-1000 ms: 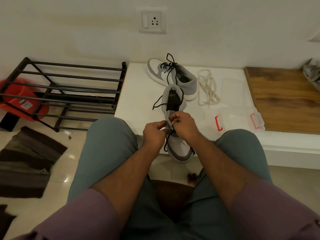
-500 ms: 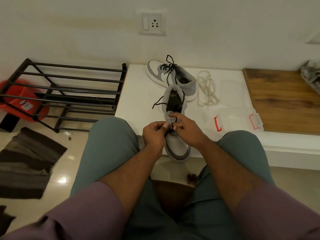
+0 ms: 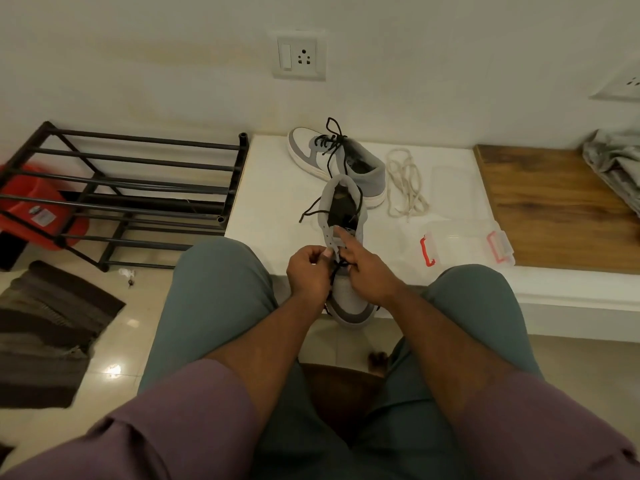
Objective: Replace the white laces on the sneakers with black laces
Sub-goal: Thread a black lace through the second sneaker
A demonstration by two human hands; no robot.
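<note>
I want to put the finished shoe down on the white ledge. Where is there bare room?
The widest bare patch of the white ledge lies between the black rack and the far sneaker. The right side is crowded: white laces and a clear box sit there. The wooden board beyond also shows bare room.

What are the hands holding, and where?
The left hand pinches the black lace near the eyelets of the near sneaker; the right hand steadies its middle.
</note>
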